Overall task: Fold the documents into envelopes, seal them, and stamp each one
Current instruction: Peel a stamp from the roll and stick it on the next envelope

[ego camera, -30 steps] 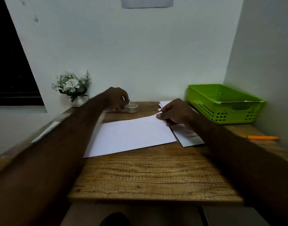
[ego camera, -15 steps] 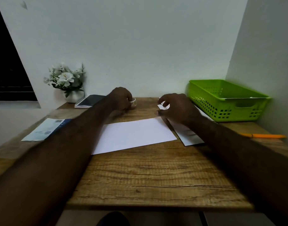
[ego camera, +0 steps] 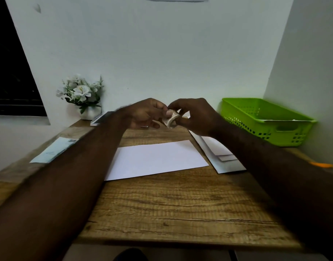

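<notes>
A small roll of clear tape (ego camera: 171, 120) is held up above the back of the wooden table (ego camera: 180, 208). My left hand (ego camera: 145, 114) grips it from the left, thumb on its side. My right hand (ego camera: 194, 114) pinches it from the right with fingers curled over its top. Below them a white sheet of paper (ego camera: 158, 159) lies flat in the table's middle. A short stack of white envelopes (ego camera: 221, 157) lies to its right, partly under my right forearm.
A green plastic basket (ego camera: 265, 120) holding something white stands at the back right. An orange pen (ego camera: 321, 164) lies near the right edge. A pot of white flowers (ego camera: 82, 97) and a spiral notebook (ego camera: 97, 120) are back left; a printed slip (ego camera: 54, 149) lies at the left.
My left hand picked the tape roll up from the back of the table and carried it right. My right hand left the paper's corner and rose to meet it.
</notes>
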{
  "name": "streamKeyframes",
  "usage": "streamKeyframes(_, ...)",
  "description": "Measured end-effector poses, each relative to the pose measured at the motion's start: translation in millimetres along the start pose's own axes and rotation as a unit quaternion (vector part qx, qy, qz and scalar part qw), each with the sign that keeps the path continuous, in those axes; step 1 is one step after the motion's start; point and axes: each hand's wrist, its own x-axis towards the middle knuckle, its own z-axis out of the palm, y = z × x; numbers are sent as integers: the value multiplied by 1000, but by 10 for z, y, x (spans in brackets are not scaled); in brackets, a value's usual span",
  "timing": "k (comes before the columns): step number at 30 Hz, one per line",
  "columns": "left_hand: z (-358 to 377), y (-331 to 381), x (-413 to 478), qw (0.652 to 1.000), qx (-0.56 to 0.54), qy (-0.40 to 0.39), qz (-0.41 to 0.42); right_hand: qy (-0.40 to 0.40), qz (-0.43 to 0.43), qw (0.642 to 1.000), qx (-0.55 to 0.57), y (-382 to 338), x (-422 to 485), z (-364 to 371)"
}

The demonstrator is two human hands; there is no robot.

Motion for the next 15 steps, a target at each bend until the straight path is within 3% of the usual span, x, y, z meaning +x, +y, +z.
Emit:
streamKeyframes(2, -46, -63, 21, 999, -51, -19, 1, 8, 17, 999, 35, 41, -9, 37)
streamKeyframes(5, -134, -171, 15, 988, -132, -77, 10, 20, 112, 975, 189, 128, -62, 85)
streamKeyframes(8, -112, -236, 42, 993, -101, -62, 6, 27, 173, 941, 290, 198, -89, 99)
streamKeyframes(13, 11, -180, 76, 998, -53, 8, 16, 19, 199, 932, 302, 188, -117, 116)
streamKeyframes(15, 26, -162, 69, 997, -60, 34, 16, 19, 172, 964, 202, 187, -122, 95)
